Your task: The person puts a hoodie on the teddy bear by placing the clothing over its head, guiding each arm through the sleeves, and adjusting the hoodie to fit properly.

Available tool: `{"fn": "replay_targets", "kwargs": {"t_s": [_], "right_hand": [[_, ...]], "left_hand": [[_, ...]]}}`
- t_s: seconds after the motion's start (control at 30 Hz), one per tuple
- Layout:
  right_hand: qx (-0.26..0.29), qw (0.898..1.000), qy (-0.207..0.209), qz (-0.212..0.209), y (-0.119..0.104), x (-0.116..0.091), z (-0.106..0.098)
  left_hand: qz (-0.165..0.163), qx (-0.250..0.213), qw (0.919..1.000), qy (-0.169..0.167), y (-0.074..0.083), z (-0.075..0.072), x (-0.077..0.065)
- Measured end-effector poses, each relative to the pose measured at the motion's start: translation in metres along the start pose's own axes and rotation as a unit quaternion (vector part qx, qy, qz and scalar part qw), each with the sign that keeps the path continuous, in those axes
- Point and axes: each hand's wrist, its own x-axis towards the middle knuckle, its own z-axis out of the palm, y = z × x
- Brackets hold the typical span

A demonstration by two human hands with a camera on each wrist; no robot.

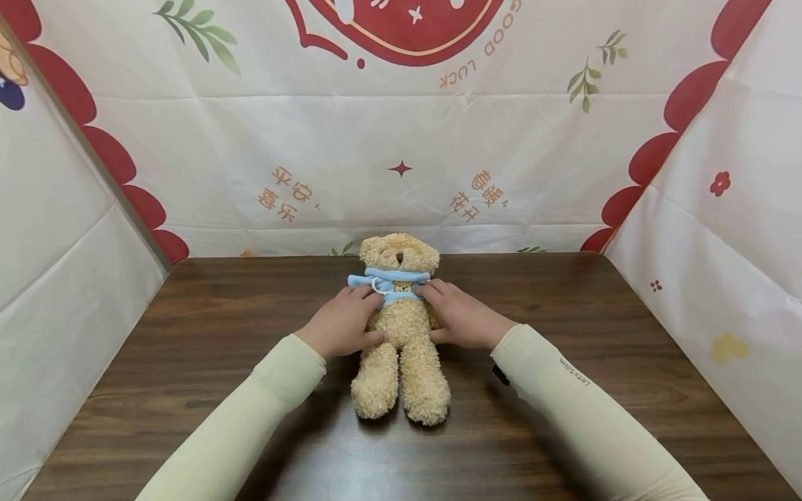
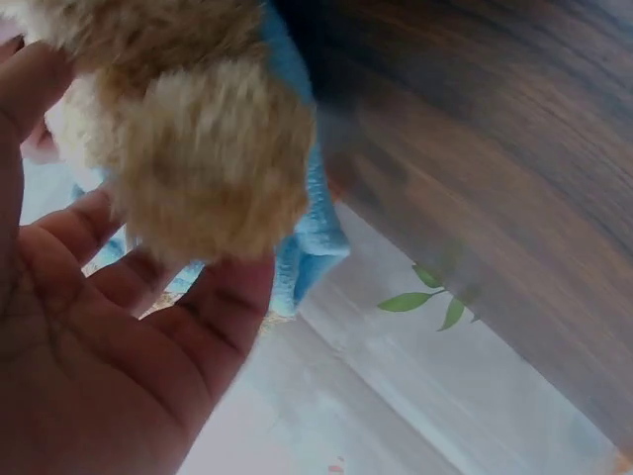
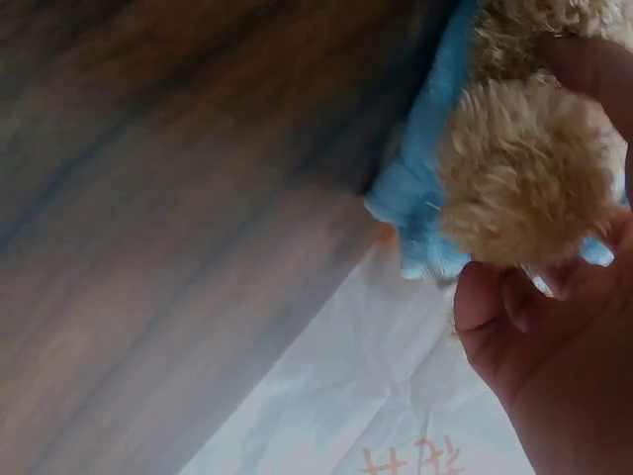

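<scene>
A tan, curly-furred teddy bear [image 1: 404, 323] in a light blue hoodie [image 1: 397, 296] with a small bear-face patch lies face up on the brown table, its head toward the back edge. My left hand [image 1: 344, 319] holds its side on the left, fingers on the hoodie and thumb by the hip. On the other side my right hand [image 1: 464, 316] grips it in the same way. In the left wrist view, curled fingers [image 2: 223, 307] touch a furry paw [image 2: 218, 158]. The right wrist view has fingertips [image 3: 480, 292] against the other paw [image 3: 524, 168].
The wood-grain table [image 1: 238, 306] reaches back to a white printed cloth [image 1: 351, 139] hanging behind it. More white cloth [image 1: 708, 264] stands along the right side, and another panel [image 1: 56, 229] along the left.
</scene>
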Motion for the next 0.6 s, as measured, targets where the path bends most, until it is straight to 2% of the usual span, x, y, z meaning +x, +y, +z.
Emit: {"fn": "replay_targets", "kwargs": {"t_s": [0.1, 0.23, 0.43, 0.6], "right_hand": [[0.040, 0.999, -0.029, 0.005, -0.002, 0.001, -0.006], [0.073, 0.995, -0.067, -0.006, -0.003, -0.002, -0.014], [0.047, 0.996, -0.063, -0.046, -0.001, -0.007, -0.017], [-0.011, 0.997, -0.073, -0.033, 0.000, -0.010, -0.017]], "left_hand": [[0.007, -0.015, 0.9999, -0.001, -0.002, -0.002, -0.001], [0.029, -0.045, 0.9983, -0.021, -0.007, -0.005, 0.001], [0.076, -0.041, 0.9956, -0.035, -0.018, -0.004, 0.001], [0.100, -0.018, 0.9938, -0.045, -0.024, -0.006, -0.006]]}}
